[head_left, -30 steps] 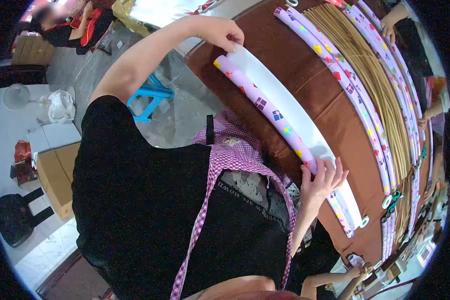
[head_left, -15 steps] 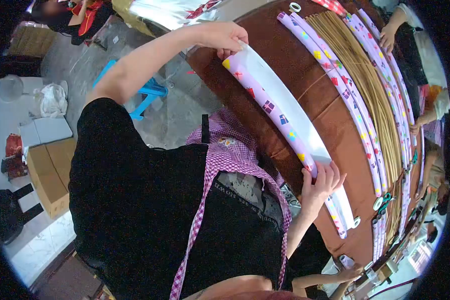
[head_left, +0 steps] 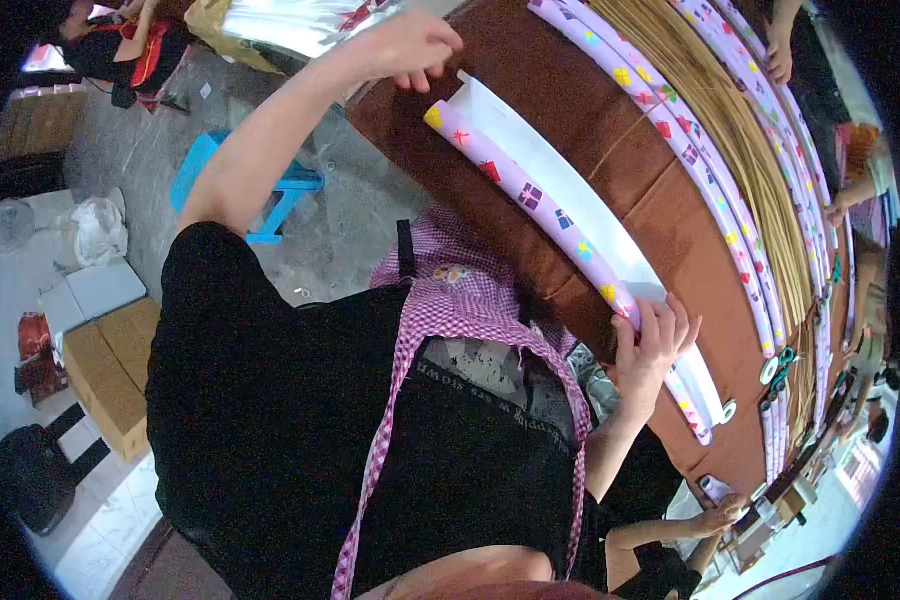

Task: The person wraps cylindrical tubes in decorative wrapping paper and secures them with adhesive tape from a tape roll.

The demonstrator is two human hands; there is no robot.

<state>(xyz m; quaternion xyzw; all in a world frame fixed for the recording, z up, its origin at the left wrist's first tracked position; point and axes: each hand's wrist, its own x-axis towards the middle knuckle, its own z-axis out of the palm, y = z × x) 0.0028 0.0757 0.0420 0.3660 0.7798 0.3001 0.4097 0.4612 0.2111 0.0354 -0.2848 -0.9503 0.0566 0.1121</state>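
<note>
Your right hand (head_left: 654, 345) rests on the partly rolled, gift-patterned lilac paper (head_left: 530, 195) over the brown tablecloth (head_left: 660, 205); your left hand (head_left: 410, 48) hovers just beside its far end.

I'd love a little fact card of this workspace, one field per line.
Left hand: fingers partly curled, apart from the paper's upper end
Right hand: on the printed paper, towards its lower end
Paper look: pale purple, colourful motifs, partly rolled, white side showing
Surface: brown cloth
Also there: thin brown strips, more printed rolls, green-handled scissors
Floor: blue stool
</note>
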